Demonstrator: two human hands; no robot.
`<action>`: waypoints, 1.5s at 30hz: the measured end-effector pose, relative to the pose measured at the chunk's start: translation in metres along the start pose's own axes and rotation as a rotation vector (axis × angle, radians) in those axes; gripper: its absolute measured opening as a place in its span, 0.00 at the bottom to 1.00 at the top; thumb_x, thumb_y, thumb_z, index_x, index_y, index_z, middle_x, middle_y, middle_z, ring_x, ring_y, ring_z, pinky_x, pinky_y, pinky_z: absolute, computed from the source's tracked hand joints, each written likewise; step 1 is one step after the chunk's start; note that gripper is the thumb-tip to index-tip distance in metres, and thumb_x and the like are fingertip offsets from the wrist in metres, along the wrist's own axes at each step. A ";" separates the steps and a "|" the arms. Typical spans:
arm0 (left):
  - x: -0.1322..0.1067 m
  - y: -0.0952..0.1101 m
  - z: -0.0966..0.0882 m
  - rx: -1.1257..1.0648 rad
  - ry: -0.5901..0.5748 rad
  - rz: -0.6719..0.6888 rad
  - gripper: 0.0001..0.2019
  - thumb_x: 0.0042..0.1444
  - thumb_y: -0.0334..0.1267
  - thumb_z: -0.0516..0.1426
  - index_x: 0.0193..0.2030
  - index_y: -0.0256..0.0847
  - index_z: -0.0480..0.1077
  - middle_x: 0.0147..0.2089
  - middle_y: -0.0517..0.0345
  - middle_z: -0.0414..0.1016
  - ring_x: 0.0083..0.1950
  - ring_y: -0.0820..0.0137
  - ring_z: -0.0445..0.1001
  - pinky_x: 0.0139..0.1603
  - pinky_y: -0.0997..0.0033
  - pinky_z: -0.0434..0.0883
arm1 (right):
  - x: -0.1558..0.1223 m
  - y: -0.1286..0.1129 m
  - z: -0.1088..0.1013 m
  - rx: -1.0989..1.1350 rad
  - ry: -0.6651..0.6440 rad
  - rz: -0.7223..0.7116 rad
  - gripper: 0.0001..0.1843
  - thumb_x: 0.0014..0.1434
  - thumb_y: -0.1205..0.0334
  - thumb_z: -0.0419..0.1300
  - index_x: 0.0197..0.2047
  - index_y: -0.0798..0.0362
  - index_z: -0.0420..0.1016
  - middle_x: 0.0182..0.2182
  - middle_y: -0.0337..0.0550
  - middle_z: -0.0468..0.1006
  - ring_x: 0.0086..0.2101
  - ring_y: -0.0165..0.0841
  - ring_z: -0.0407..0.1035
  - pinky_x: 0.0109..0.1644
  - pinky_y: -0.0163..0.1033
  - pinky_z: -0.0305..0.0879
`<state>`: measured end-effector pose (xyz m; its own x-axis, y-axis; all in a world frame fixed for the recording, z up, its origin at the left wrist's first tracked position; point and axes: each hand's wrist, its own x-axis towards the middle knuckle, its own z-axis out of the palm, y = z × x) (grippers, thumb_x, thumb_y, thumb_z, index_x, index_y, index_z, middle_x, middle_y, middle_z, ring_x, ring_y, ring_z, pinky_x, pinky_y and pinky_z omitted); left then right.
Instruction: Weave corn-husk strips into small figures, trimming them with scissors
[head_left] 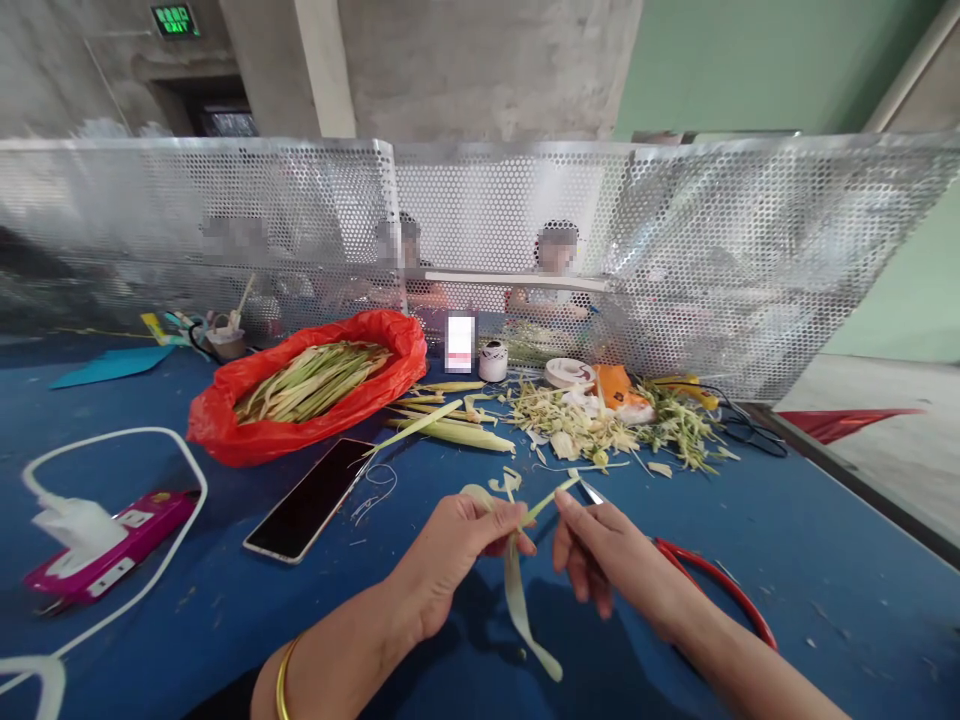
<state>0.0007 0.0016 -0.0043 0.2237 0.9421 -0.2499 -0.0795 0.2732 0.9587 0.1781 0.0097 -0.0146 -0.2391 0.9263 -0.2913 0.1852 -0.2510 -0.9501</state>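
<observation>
In the head view, my left hand is closed in a pinch around pale green husk strips. One wide strip hangs from its fingers toward the tabletop. Another narrow strip slants up to the right, and the thumb and forefinger of my right hand close on it near its far end. Red-handled scissors lie under my right hand and forearm, with the blade tip showing past the knuckles. Small curled husk scraps lie just beyond my left hand.
A red plastic bag of long husks stands at left. Near it are a dark phone and a purple power strip with a white cable. Husk scraps pile at back right, before a perforated metal screen; people sit behind it.
</observation>
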 end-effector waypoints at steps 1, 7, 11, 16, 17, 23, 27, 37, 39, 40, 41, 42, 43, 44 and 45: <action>0.000 0.000 -0.001 -0.008 -0.023 -0.004 0.20 0.50 0.54 0.61 0.32 0.35 0.77 0.29 0.52 0.78 0.34 0.68 0.74 0.44 0.69 0.67 | -0.003 -0.003 -0.003 -0.100 -0.016 -0.012 0.32 0.55 0.34 0.53 0.16 0.53 0.70 0.07 0.34 0.62 0.08 0.24 0.51 0.14 0.32 0.49; -0.001 -0.004 0.001 -0.036 -0.149 -0.055 0.18 0.51 0.51 0.61 0.30 0.34 0.74 0.25 0.55 0.75 0.23 0.70 0.74 0.33 0.69 0.70 | -0.007 -0.009 -0.008 -0.429 0.282 -0.535 0.20 0.58 0.46 0.58 0.23 0.50 0.76 0.23 0.41 0.75 0.27 0.34 0.67 0.31 0.36 0.61; -0.002 -0.009 0.004 0.016 -0.201 -0.107 0.16 0.51 0.49 0.61 0.30 0.34 0.74 0.23 0.56 0.74 0.21 0.72 0.73 0.27 0.72 0.69 | -0.001 -0.001 0.005 -0.303 0.126 -0.442 0.22 0.60 0.47 0.56 0.22 0.52 0.74 0.23 0.40 0.73 0.28 0.34 0.67 0.33 0.37 0.61; -0.003 -0.008 0.006 0.067 -0.231 -0.148 0.16 0.53 0.48 0.60 0.30 0.33 0.75 0.24 0.55 0.75 0.19 0.75 0.70 0.25 0.75 0.68 | 0.001 0.003 0.011 -0.132 0.205 -0.343 0.15 0.54 0.50 0.62 0.27 0.52 0.72 0.23 0.38 0.72 0.27 0.33 0.66 0.31 0.37 0.61; -0.003 -0.008 0.006 0.071 -0.226 -0.148 0.16 0.53 0.48 0.60 0.30 0.33 0.75 0.24 0.54 0.76 0.19 0.75 0.70 0.25 0.75 0.68 | 0.000 0.003 0.009 -0.183 0.293 -0.384 0.12 0.54 0.51 0.62 0.29 0.52 0.72 0.25 0.39 0.73 0.29 0.34 0.67 0.33 0.38 0.62; -0.004 -0.007 0.007 0.083 -0.153 -0.098 0.17 0.52 0.49 0.61 0.27 0.33 0.73 0.24 0.53 0.76 0.19 0.75 0.70 0.25 0.75 0.67 | -0.001 -0.001 -0.003 -0.561 0.418 -0.645 0.13 0.60 0.54 0.58 0.27 0.49 0.74 0.30 0.43 0.76 0.35 0.38 0.68 0.44 0.42 0.60; -0.004 -0.009 0.005 0.055 -0.163 -0.102 0.18 0.52 0.50 0.60 0.30 0.33 0.73 0.26 0.54 0.77 0.20 0.75 0.71 0.25 0.75 0.68 | 0.001 0.004 0.001 -0.443 0.178 -0.484 0.21 0.63 0.50 0.53 0.26 0.50 0.77 0.26 0.41 0.75 0.29 0.34 0.69 0.34 0.38 0.61; -0.004 -0.010 0.007 0.023 -0.183 -0.144 0.18 0.53 0.49 0.60 0.32 0.33 0.75 0.27 0.52 0.78 0.19 0.75 0.71 0.24 0.76 0.68 | -0.004 -0.002 0.003 -0.623 0.286 -0.534 0.17 0.62 0.52 0.56 0.26 0.48 0.78 0.30 0.40 0.75 0.34 0.34 0.69 0.40 0.39 0.59; -0.004 -0.009 0.007 0.045 -0.198 -0.131 0.17 0.53 0.49 0.60 0.31 0.32 0.75 0.26 0.52 0.78 0.19 0.75 0.71 0.24 0.75 0.68 | -0.002 -0.001 0.003 -0.586 0.200 -0.461 0.20 0.62 0.50 0.55 0.24 0.50 0.77 0.30 0.42 0.75 0.33 0.34 0.69 0.38 0.38 0.60; -0.004 -0.009 0.007 0.060 -0.203 -0.123 0.17 0.53 0.48 0.60 0.31 0.32 0.75 0.26 0.51 0.78 0.19 0.75 0.70 0.23 0.75 0.68 | -0.001 0.000 0.003 -0.569 0.161 -0.416 0.23 0.63 0.49 0.54 0.23 0.51 0.76 0.28 0.42 0.75 0.32 0.34 0.69 0.36 0.38 0.61; -0.004 -0.009 0.007 0.077 -0.206 -0.118 0.17 0.53 0.48 0.60 0.30 0.31 0.75 0.26 0.51 0.78 0.18 0.75 0.70 0.23 0.75 0.68 | 0.000 0.001 0.003 -0.545 0.128 -0.376 0.24 0.63 0.48 0.53 0.21 0.52 0.75 0.27 0.42 0.74 0.30 0.33 0.69 0.35 0.38 0.61; -0.003 -0.009 0.007 0.093 -0.206 -0.117 0.17 0.53 0.48 0.60 0.30 0.31 0.75 0.26 0.51 0.78 0.18 0.75 0.71 0.23 0.76 0.68 | 0.001 0.002 0.003 -0.505 0.107 -0.351 0.24 0.62 0.48 0.53 0.21 0.52 0.75 0.26 0.42 0.74 0.30 0.33 0.69 0.35 0.38 0.61; -0.003 -0.009 0.006 0.104 -0.205 -0.118 0.17 0.53 0.48 0.61 0.30 0.31 0.75 0.26 0.51 0.78 0.19 0.75 0.71 0.23 0.76 0.68 | 0.001 0.002 0.004 -0.443 0.095 -0.342 0.23 0.61 0.49 0.55 0.21 0.52 0.76 0.27 0.42 0.73 0.30 0.34 0.69 0.35 0.38 0.62; -0.003 -0.010 0.006 0.110 -0.205 -0.119 0.17 0.53 0.48 0.61 0.30 0.31 0.75 0.26 0.51 0.78 0.19 0.75 0.71 0.23 0.76 0.68 | 0.002 0.002 0.006 -0.361 0.092 -0.344 0.20 0.59 0.50 0.57 0.23 0.52 0.77 0.28 0.42 0.74 0.31 0.34 0.69 0.37 0.38 0.63; -0.003 -0.010 0.006 0.109 -0.208 -0.123 0.17 0.52 0.48 0.61 0.31 0.31 0.75 0.26 0.51 0.78 0.19 0.74 0.71 0.23 0.76 0.68 | 0.001 0.002 0.007 -0.267 0.092 -0.348 0.17 0.57 0.52 0.59 0.24 0.52 0.78 0.29 0.42 0.74 0.33 0.34 0.70 0.38 0.37 0.64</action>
<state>0.0063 -0.0047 -0.0125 0.4208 0.8398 -0.3431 0.0632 0.3501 0.9346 0.1710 0.0085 -0.0176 -0.2473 0.9669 0.0632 0.3508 0.1501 -0.9244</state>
